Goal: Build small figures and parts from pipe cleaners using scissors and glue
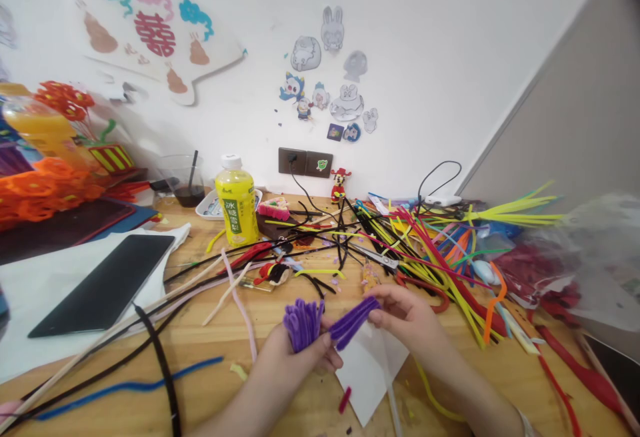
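L grip (297, 364) clamped on purple loops (303, 324), bunching them upright; R grip (407, 317) clamped on purple stems (353, 322), pinched so strands stayed together. Both held up over white card (369, 374) near counter (200, 344) front edge, off the pipe-cleaner pile (445, 290).

A tablet (103, 284) lies on a paper sheet (55, 297) at the left of the wooden desk (200, 350). A bottle (237, 200) stands behind, below wall sockets (299, 161). Scissors (380, 258) lie among heaped pipe cleaners (440, 277), which spread rightward behind a card (367, 380) beneath the left hand (295, 374) and right hand (405, 317).
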{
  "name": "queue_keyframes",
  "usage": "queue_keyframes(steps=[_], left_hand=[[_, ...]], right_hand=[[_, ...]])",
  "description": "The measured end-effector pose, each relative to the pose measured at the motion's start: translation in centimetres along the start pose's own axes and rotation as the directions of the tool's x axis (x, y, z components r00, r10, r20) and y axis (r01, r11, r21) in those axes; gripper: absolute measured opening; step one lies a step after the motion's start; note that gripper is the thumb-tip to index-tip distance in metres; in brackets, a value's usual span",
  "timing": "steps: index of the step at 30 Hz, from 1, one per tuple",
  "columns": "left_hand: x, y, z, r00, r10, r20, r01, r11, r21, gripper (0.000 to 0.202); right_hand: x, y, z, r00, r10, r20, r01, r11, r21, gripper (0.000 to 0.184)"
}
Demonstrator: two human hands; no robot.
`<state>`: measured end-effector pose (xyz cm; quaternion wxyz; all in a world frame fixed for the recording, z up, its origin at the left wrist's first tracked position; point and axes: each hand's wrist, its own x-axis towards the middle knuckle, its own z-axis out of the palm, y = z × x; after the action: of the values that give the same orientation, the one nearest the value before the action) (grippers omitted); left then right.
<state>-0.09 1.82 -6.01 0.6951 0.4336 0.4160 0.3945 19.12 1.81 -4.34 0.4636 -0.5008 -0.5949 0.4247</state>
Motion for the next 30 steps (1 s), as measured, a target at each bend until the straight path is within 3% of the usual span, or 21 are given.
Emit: queue_keyframes(steps=[8, 14, 20, 30], left_hand=[[-0.5, 0.3, 0.4, 0.999, 0.032, -0.014, -0.032, 0.998, 0.048, 0.044], [-0.6, 0.0, 0.3, 0.999, 0.048, -0.026, -0.046, 0.995, 0.087, 0.048], [-0.6, 0.2, 0.2, 0.989, 0.149, -0.017, -0.137, 0.943, 0.302, 0.027], [-0.7, -0.1, 0.0, 0.966, 0.254, -0.035, -0.219, 0.888, 0.405, 0.025]], right_hand=[[-0.1, 0.7, 0.6, 0.996, -0.022, -0.081, 0.014, 0.995, -0.097, 0.019], [-0.4, 0.2, 1.2, 0.991, -0.108, -0.078, 0.093, 0.981, -0.17, 0.011], [-0.9, 0.4, 1.5, 0.981, -0.177, -0.076, 0.144, 0.936, -0.32, 0.007], [-1.2, 0.0, 1.9, 0.975, -0.214, -0.051, 0.177, 0.901, -0.397, 0.003]])
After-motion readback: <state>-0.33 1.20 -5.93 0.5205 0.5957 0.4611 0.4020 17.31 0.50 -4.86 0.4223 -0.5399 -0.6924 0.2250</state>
